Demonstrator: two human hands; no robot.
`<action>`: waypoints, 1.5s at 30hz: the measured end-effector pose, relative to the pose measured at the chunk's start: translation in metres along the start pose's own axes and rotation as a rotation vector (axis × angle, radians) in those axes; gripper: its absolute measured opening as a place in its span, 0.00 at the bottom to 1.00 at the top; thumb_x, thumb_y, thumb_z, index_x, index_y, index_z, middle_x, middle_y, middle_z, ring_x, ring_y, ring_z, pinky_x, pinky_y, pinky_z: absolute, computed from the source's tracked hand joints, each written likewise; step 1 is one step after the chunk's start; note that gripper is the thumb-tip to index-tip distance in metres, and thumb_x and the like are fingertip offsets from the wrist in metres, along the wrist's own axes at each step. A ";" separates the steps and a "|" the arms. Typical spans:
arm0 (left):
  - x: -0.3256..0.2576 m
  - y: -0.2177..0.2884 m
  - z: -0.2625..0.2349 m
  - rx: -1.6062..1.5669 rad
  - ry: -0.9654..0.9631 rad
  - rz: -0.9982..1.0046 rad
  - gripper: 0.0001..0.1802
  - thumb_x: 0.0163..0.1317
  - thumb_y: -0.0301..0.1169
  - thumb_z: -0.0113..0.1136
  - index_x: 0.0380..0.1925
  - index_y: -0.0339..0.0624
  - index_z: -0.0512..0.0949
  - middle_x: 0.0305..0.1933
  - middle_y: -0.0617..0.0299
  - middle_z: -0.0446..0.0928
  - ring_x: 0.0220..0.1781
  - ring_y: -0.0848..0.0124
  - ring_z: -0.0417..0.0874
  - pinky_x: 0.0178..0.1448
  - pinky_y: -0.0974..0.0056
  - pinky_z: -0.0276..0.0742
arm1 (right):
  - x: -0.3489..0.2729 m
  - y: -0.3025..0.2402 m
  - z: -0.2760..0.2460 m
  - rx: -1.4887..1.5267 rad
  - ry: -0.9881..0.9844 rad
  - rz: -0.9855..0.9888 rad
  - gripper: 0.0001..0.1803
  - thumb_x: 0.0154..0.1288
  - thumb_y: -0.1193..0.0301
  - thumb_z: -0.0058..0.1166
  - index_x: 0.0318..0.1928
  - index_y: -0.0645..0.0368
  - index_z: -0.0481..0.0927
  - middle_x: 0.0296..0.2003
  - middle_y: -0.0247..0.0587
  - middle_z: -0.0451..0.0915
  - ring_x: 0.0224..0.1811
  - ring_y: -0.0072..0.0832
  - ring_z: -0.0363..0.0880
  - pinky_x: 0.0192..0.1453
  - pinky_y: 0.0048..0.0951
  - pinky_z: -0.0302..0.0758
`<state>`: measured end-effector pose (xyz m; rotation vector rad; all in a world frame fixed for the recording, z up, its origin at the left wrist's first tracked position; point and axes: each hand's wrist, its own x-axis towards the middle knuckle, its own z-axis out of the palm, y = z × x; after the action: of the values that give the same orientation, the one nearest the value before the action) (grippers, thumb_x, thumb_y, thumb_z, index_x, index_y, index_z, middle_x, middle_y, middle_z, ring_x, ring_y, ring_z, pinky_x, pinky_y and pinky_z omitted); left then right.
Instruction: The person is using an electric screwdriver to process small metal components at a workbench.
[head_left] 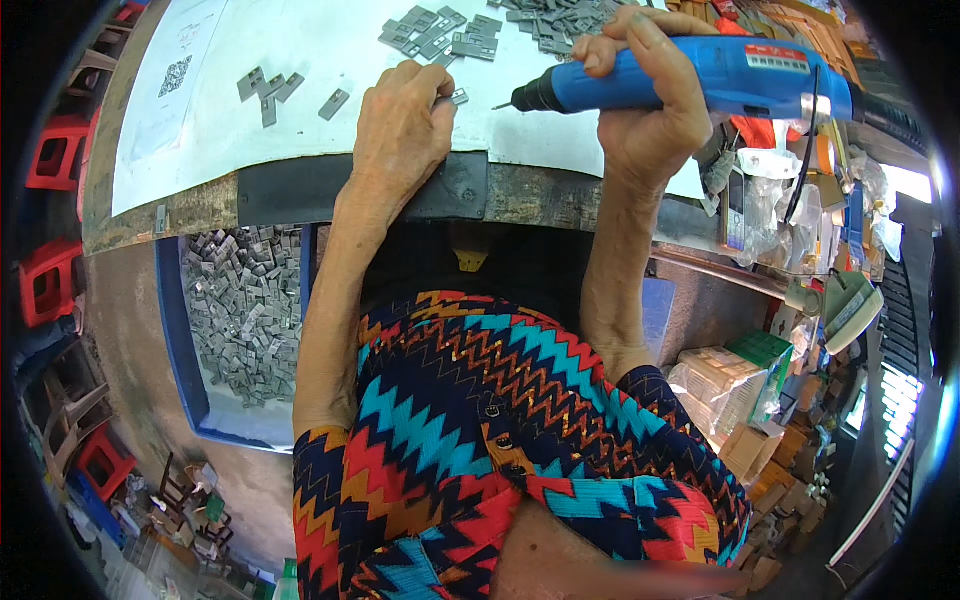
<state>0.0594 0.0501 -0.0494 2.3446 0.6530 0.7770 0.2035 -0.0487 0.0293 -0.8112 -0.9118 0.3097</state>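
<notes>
A blue electric screwdriver (640, 78) lies level in my right hand (655, 105), its thin bit pointing left. My left hand (405, 125) rests at the table's near edge, fingers closed on a small grey rectangular part (459, 97). Between the bit's tip and that part there is a short gap. Left of my left hand lies a single grey part (334, 104), and farther left a small group of grey parts (268, 92). Beyond my hands, more grey parts (430, 35) are spread out, with a denser heap (565, 20) to their right.
White sheeting (240, 130) covers the worktable, with a dark plate (465, 190) on its front edge. Below left stands a blue bin (185, 370) filled with grey parts. Red stools (55, 285) are at far left; plastic bags (790, 200) and boxes (720, 385) crowd the right.
</notes>
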 end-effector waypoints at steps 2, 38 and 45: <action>-0.001 -0.002 0.001 -0.012 0.004 0.006 0.09 0.50 0.25 0.56 0.32 0.33 0.75 0.31 0.52 0.74 0.35 0.61 0.76 0.42 0.61 0.71 | 0.001 0.002 0.016 0.063 0.095 0.086 0.13 0.51 0.81 0.51 0.39 0.64 0.66 0.24 0.44 0.72 0.19 0.27 0.73 0.32 0.31 0.74; -0.003 -0.006 -0.002 -0.103 0.079 0.143 0.05 0.52 0.27 0.59 0.28 0.37 0.75 0.32 0.56 0.73 0.39 0.61 0.72 0.45 0.59 0.67 | 0.011 0.010 0.055 -0.056 -0.003 0.049 0.10 0.54 0.78 0.50 0.36 0.68 0.68 0.21 0.42 0.72 0.18 0.28 0.72 0.29 0.28 0.73; -0.003 -0.008 -0.005 -0.171 0.073 0.134 0.06 0.52 0.27 0.58 0.27 0.36 0.73 0.31 0.56 0.72 0.38 0.61 0.71 0.44 0.59 0.66 | 0.009 0.012 0.043 0.019 0.019 0.116 0.11 0.55 0.77 0.49 0.39 0.67 0.67 0.23 0.43 0.71 0.20 0.28 0.72 0.33 0.31 0.72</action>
<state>0.0519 0.0554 -0.0528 2.2288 0.4433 0.9435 0.1754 -0.0145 0.0413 -0.8499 -0.8443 0.4102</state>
